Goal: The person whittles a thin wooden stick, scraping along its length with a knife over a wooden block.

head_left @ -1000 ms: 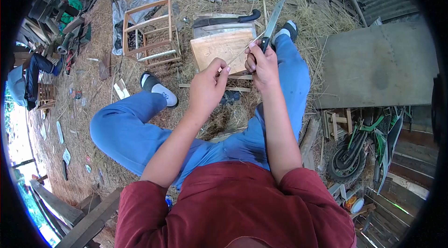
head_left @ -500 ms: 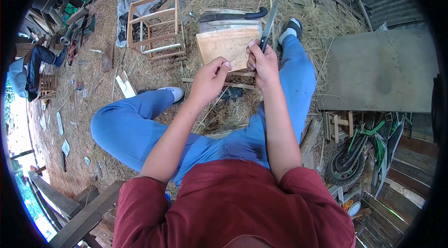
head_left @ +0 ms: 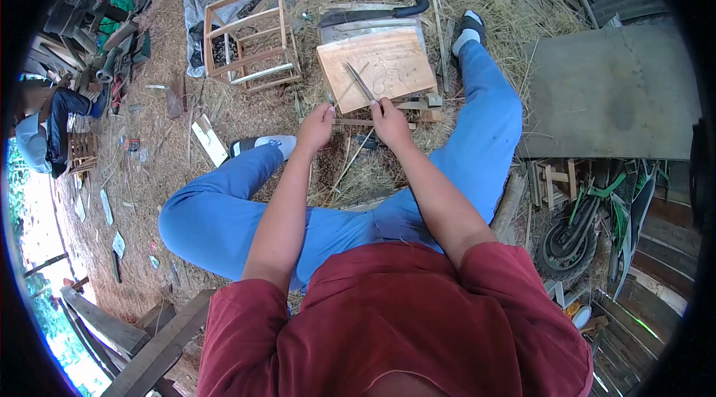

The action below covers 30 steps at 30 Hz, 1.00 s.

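Observation:
My right hand (head_left: 390,122) is closed round the handle of a knife (head_left: 359,82), whose blade points away and to the left over a pale wooden board (head_left: 406,61). My left hand (head_left: 318,127) pinches the near end of a thin strip (head_left: 347,88), perhaps bamboo or wood. The strip slants up to the right and appears to cross the blade; whether they touch, I cannot tell. Behind the board lies a machete (head_left: 373,15) with a dark hooked handle. Both hands are at the board's near edge.
A wooden frame (head_left: 246,35) stands left of the board. To the right are a large grey sheet (head_left: 611,98) and a motorbike wheel (head_left: 567,248). Straw and scraps cover the ground. A seated person's dark trouser leg (head_left: 66,117) shows at far left.
The knife has swung from pointing up and right to lying low over the board, pointing left. My right hand came down and left; my left hand moved slightly left and down.

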Each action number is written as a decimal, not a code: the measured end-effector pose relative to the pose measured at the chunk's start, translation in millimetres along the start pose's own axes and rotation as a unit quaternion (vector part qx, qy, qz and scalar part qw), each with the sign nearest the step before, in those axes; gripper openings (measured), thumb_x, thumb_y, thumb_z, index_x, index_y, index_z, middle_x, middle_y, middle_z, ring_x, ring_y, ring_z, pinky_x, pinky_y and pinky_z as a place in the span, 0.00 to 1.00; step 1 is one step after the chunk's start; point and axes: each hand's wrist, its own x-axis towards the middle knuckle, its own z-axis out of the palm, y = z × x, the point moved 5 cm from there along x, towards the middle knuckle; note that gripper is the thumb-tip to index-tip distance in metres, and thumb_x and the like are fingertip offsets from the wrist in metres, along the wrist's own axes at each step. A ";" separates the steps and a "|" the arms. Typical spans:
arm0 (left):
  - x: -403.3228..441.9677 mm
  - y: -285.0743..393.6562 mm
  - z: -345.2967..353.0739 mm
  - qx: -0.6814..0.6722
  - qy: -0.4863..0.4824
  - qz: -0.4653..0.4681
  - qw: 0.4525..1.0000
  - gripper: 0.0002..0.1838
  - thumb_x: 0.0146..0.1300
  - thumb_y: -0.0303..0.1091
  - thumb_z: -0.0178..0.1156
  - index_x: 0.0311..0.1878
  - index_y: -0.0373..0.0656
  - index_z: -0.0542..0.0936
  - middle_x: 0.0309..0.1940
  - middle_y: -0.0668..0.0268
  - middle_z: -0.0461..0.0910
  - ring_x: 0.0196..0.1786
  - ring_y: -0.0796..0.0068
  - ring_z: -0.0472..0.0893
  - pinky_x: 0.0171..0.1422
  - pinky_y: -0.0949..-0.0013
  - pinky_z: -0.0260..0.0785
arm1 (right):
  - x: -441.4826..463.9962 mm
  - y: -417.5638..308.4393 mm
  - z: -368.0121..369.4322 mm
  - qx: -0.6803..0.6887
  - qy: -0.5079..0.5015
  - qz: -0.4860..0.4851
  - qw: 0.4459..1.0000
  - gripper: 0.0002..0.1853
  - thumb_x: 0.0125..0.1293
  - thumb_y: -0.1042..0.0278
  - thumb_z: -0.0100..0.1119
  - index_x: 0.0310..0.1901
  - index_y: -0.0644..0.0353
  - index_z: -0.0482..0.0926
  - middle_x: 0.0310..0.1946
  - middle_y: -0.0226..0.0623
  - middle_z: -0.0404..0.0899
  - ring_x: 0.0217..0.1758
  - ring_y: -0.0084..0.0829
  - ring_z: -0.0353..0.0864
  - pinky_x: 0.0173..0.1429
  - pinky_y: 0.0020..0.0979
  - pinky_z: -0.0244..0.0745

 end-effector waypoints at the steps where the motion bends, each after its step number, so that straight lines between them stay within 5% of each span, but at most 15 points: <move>1: 0.4 1.9 -0.5 0.000 -0.002 0.001 1.000 0.15 0.77 0.44 0.50 0.47 0.42 0.78 0.37 0.50 0.83 0.44 0.46 0.83 0.50 0.53 0.72 | -1.4 -1.6 -2.5 0.000 0.001 0.001 1.000 0.23 0.78 0.45 0.48 0.44 0.61 0.75 0.36 0.62 0.82 0.45 0.65 0.81 0.50 0.56 0.74; 7: 4.8 7.7 -2.9 0.042 0.004 -0.037 0.998 0.15 0.77 0.44 0.51 0.51 0.45 0.80 0.38 0.51 0.84 0.44 0.50 0.84 0.51 0.55 0.73 | -1.5 -2.6 -6.2 -0.067 -0.018 -0.021 0.997 0.23 0.77 0.45 0.48 0.43 0.61 0.76 0.34 0.60 0.83 0.41 0.62 0.83 0.48 0.56 0.75; 9: 7.1 4.4 -1.3 0.033 -0.010 -0.036 0.999 0.16 0.75 0.47 0.52 0.54 0.49 0.81 0.45 0.50 0.85 0.50 0.44 0.84 0.55 0.49 0.75 | -0.2 -1.2 -4.1 -0.072 -0.017 -0.035 0.997 0.24 0.77 0.44 0.47 0.42 0.62 0.78 0.35 0.59 0.83 0.41 0.60 0.83 0.48 0.55 0.76; 30: 9.9 12.0 4.8 0.075 0.012 -0.043 0.996 0.15 0.75 0.44 0.51 0.51 0.44 0.78 0.44 0.46 0.85 0.49 0.40 0.83 0.55 0.46 0.74 | -6.3 -18.4 5.6 -0.177 -0.113 -0.063 0.976 0.30 0.75 0.36 0.46 0.43 0.60 0.82 0.37 0.53 0.86 0.45 0.54 0.86 0.52 0.52 0.79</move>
